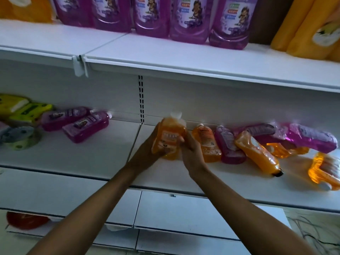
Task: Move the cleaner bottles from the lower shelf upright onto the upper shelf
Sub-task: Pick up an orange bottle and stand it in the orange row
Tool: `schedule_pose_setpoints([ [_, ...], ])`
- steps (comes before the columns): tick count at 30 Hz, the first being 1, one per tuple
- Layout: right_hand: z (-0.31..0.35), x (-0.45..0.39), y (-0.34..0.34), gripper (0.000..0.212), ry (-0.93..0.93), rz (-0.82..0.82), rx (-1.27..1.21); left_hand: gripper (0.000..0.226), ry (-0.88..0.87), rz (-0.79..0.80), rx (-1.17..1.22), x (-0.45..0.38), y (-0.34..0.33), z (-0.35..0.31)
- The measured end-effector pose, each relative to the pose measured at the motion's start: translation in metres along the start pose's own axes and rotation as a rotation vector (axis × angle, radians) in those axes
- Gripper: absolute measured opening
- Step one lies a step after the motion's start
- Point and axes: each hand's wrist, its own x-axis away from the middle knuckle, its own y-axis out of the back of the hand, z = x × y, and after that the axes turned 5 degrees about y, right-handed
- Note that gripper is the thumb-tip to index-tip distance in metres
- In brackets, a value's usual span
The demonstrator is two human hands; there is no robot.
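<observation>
An orange cleaner bottle (170, 134) with a white cap is held nearly upright just above the lower shelf (82, 155). My left hand (154, 144) grips its left side and my right hand (191, 151) grips its right side. To the right, several orange and purple bottles (257, 146) lie on their sides in a loose pile. Two purple bottles (77, 120) lie flat at the left of the same shelf. On the upper shelf (165, 54), several purple bottles (187, 21) stand upright in a row.
Yellow-orange packs (309, 28) stand at the upper shelf's right end and more (24, 8) at its left. Yellow-green and grey packages (20, 122) lie at the lower shelf's far left. A red object (25, 220) sits on a shelf below. Cables (309, 234) trail on the floor at right.
</observation>
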Motion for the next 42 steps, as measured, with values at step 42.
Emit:
schedule_pose_setpoints([
  [42, 0.189, 0.061, 0.019, 0.068, 0.445, 0.489, 0.165, 0.087, -0.073, -0.522, 0.077, 0.180, -0.067, -0.172],
])
